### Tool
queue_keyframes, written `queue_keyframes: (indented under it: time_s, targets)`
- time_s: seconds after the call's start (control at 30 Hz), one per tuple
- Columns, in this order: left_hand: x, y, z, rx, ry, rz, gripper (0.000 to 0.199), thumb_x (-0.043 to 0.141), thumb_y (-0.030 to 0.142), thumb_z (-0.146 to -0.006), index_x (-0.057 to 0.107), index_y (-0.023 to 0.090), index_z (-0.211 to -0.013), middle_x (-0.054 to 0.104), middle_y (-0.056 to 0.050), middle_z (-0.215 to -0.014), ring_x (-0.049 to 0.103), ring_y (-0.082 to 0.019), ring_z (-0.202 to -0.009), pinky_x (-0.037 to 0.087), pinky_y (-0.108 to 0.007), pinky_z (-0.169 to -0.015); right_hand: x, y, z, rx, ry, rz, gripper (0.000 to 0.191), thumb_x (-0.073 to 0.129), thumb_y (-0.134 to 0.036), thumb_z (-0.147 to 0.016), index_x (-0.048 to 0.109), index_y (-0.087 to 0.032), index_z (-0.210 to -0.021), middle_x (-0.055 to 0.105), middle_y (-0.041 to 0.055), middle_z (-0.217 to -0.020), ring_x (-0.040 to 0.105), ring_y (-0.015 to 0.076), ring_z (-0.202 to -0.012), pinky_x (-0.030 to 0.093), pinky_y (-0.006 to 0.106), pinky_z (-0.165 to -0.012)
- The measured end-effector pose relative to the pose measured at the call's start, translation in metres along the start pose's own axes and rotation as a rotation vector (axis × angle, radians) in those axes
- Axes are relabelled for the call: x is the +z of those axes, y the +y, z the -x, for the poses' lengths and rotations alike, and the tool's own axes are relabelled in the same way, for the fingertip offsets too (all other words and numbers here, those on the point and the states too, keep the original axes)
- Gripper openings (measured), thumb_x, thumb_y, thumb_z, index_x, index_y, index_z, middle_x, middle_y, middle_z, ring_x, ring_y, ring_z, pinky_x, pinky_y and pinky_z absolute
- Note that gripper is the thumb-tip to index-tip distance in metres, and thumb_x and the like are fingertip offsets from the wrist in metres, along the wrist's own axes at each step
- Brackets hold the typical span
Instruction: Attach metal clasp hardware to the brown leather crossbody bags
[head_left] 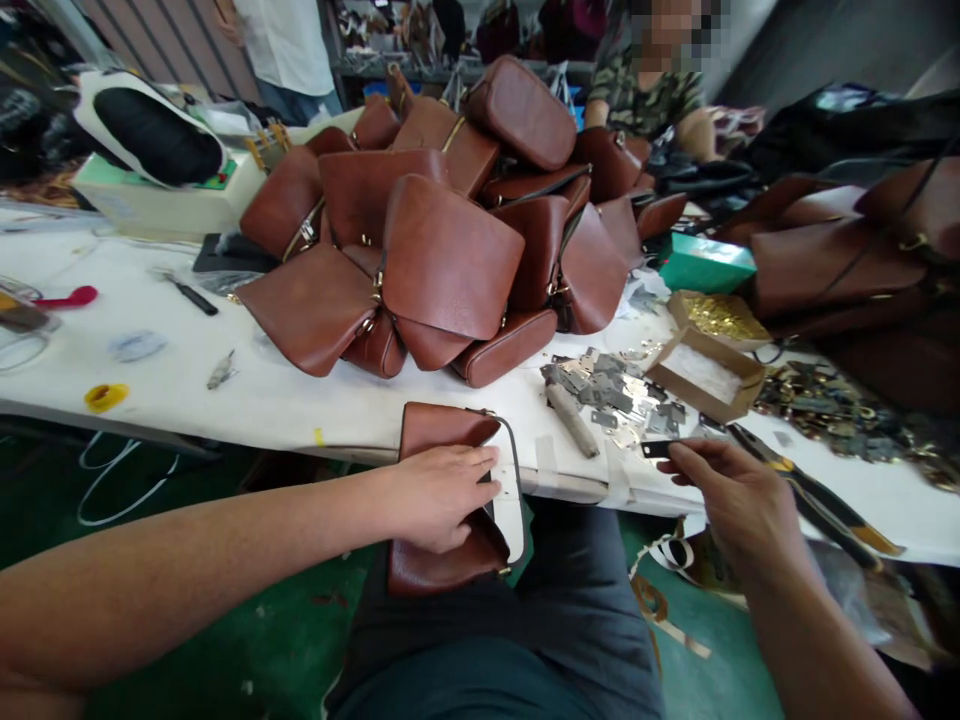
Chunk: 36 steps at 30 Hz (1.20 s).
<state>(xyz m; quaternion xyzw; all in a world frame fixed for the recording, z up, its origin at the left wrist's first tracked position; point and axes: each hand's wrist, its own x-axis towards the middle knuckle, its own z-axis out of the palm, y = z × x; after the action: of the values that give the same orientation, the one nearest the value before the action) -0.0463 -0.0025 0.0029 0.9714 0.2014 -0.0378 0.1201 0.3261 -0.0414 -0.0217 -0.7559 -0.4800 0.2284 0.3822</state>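
A brown leather bag [431, 565] lies across my lap and the table edge, its white panel [508, 500] showing on the right. Flat on the bag rests my left hand [444, 495], fingers stretched toward that panel. Over the table at the right, my right hand [739, 495] pinches a small dark metal plate [657, 450] between thumb and fingers. Close by is a heap of similar metal plates [600, 385], with a grey wrapped rod-shaped tool [571, 415] at its near side. Pliers [817, 500] with black and yellow handles lie beside my right hand.
A large pile of brown leather bags [450, 260] fills the table's middle. Open cardboard boxes [709, 375] stand right, one holding gold-coloured parts, near a green box [709, 262]. Yellow tape [106, 397] lies left. A person in a camouflage shirt [649, 105] sits across.
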Motion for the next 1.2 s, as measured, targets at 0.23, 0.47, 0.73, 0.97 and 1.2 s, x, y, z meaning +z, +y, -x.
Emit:
queue_keyframes:
  time_s: [0.23, 0.47, 0.73, 0.97, 1.2]
  targets:
    - [0.001, -0.001, -0.002, -0.018, 0.002, 0.003, 0.057, 0.069, 0.034, -0.082, 0.065, 0.006, -0.131, 0.056, -0.024, -0.151, 0.052, -0.033, -0.141, 0.040, -0.040, -0.117, 0.099, -0.076, 0.039, 0.003, -0.711, -0.255, 0.029, 0.075, -0.048, -0.081, 0.078, -0.020, -0.085, 0.073, 0.0027, -0.069, 0.061, 0.0175, -0.063, 0.048, 0.031, -0.064]
    - [-0.001, -0.002, -0.002, -0.041, -0.022, 0.032, 0.063, 0.066, 0.033, -0.083, 0.057, 0.003, -0.138, 0.056, -0.024, -0.150, 0.052, -0.032, -0.141, 0.040, -0.039, -0.118, 0.121, -0.077, 0.029, -0.023, -0.790, -0.226, 0.025, 0.073, -0.043, -0.081, 0.079, -0.019, -0.084, 0.069, 0.0008, -0.064, 0.058, 0.0153, -0.058, 0.045, 0.028, -0.058]
    - [0.001, -0.003, -0.002, -0.058, -0.035, 0.054, 0.064, 0.065, 0.031, -0.083, 0.053, 0.005, -0.140, 0.057, -0.022, -0.149, 0.052, -0.030, -0.141, 0.040, -0.038, -0.116, 0.124, -0.078, 0.033, -0.089, -0.786, -0.131, 0.017, 0.070, -0.035, -0.081, 0.081, -0.023, -0.080, 0.071, -0.0003, -0.063, 0.059, 0.0161, -0.058, 0.044, 0.029, -0.058]
    - [0.002, -0.004, -0.001, 0.004, -0.026, 0.015, 0.062, 0.065, 0.035, -0.086, 0.055, 0.012, -0.143, 0.051, -0.023, -0.154, 0.047, -0.036, -0.146, 0.039, -0.046, -0.119, 0.129, -0.073, 0.036, -0.333, -0.704, -0.003, 0.017, 0.063, -0.024, -0.086, 0.079, -0.025, -0.084, 0.078, 0.0008, -0.087, 0.069, 0.0207, -0.084, 0.049, 0.033, -0.082]
    - [0.001, -0.001, -0.002, -0.003, -0.028, -0.017, 0.057, 0.063, 0.034, -0.088, 0.058, 0.013, -0.141, 0.051, -0.024, -0.153, 0.047, -0.036, -0.146, 0.040, -0.045, -0.119, 0.128, -0.067, 0.042, -0.477, -0.606, 0.137, 0.015, 0.065, -0.026, -0.094, 0.080, -0.028, -0.093, 0.070, 0.0028, -0.096, 0.068, 0.0196, -0.090, 0.051, 0.032, -0.086]
